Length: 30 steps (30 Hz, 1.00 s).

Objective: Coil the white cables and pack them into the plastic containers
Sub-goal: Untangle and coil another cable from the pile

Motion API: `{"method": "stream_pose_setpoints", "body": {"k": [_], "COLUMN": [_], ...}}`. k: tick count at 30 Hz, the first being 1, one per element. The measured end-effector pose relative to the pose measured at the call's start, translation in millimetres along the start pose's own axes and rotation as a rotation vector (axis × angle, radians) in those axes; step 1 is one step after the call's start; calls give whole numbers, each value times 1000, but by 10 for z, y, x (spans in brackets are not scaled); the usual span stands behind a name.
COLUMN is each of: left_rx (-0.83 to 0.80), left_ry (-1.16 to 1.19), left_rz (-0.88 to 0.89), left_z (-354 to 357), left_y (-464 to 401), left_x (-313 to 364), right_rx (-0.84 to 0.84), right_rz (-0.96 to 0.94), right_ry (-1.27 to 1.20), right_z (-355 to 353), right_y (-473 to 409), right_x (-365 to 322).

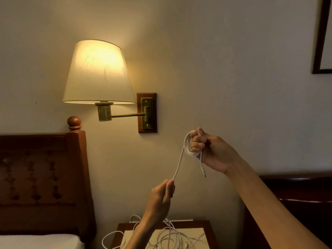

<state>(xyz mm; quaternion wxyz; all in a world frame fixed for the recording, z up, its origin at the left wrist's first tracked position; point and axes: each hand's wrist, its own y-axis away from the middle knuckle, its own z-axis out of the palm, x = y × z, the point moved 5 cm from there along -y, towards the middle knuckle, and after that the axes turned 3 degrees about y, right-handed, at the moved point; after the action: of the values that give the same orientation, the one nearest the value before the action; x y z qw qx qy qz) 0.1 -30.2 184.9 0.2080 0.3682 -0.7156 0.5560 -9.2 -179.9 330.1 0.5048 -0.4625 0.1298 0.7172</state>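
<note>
My right hand (208, 150) is raised in front of the wall and shut around a small coil of white cable (186, 146). The cable's plug end (203, 172) dangles below that hand. A taut strand (178, 165) runs from the coil down to my left hand (162, 196), which pinches it between thumb and fingers. Below, more white cable lies in loose loops (168, 236) on the nightstand (206, 224). No plastic container is in view.
A lit wall lamp (98, 74) on a brass swing arm hangs at upper left. A carved wooden headboard (41, 177) and white bedding (36, 241) are at the left. Dark wooden furniture (296, 191) stands at right, a picture frame (321, 51) above it.
</note>
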Motion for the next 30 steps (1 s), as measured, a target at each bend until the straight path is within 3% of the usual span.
{"method": "stream_pose_setpoints", "body": {"k": [3, 6, 9, 14, 19, 23, 26, 30], "left_rx": [-156, -277, -219, -73, 61, 10, 21, -19], "left_ry": [-113, -295, -441, -547, -623, -268, -44, 55], "left_rz": [110, 257, 425, 581, 508, 414, 222, 26], "left_z": [72, 80, -44, -312, -495, -515, -503, -331], "left_y": [34, -30, -154, -332, -538, -585, -560, -340], "left_x": [282, 605, 838, 999, 979, 948, 678, 106], "right_rx": [101, 189, 192, 120, -9, -129, -114, -81], "right_rz": [-71, -182, -209, -192, -31, 109, 113, 71], "right_ry": [149, 565, 840, 1037, 990, 593, 359, 209], "right_z": [-139, -226, -265, -218, -147, -52, -12, 19], "right_y": [-80, -116, -133, -55, 22, 97, 91, 44], "right_x": [93, 231, 385, 452, 491, 473, 355, 221]}}
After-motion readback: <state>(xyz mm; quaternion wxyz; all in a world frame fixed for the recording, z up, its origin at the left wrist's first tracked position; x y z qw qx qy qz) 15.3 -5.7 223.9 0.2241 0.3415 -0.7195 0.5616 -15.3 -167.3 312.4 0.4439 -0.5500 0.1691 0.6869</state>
